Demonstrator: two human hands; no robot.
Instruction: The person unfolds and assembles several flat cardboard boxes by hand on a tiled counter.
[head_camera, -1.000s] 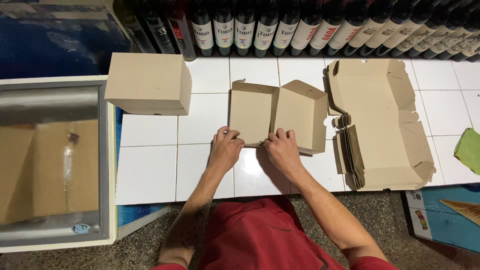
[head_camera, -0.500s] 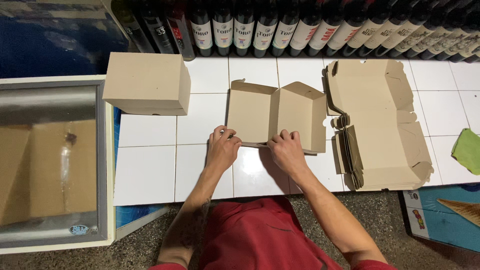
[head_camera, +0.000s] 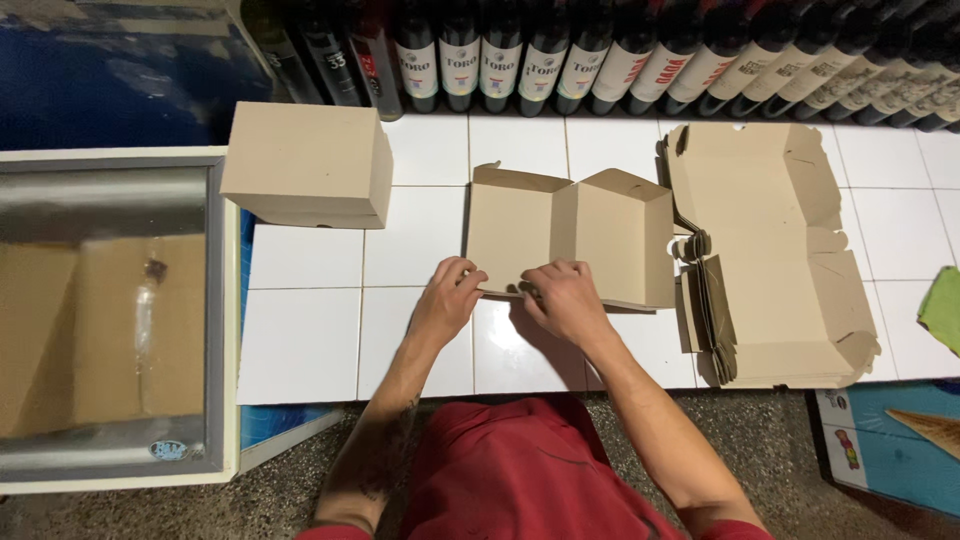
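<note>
Two hands, left hand (head_camera: 447, 300) and right hand (head_camera: 565, 300), pinch the half-folded box (head_camera: 570, 235); closed box (head_camera: 308, 165) at ten o'clock, flat stack (head_camera: 770, 250) at three.

The half-folded box (head_camera: 570, 235), the closed box (head_camera: 308, 165) and the stack of flat blanks (head_camera: 765, 250) are all plain, unprinted tan-brown cardboard, and they lie on a white tiled surface (head_camera: 310, 340) crossed by a grid of thin grey grout lines. The row of bottles (head_camera: 600, 50) is dark, nearly black glass with labels in white, red and black, while the person's shirt (head_camera: 520, 470) is a solid red. The floor (head_camera: 300, 490) is speckled grey-brown, the cloth (head_camera: 943, 310) is light green, and the frame (head_camera: 232, 300) at the left is cream-white around a grey, reflective pane.
</note>
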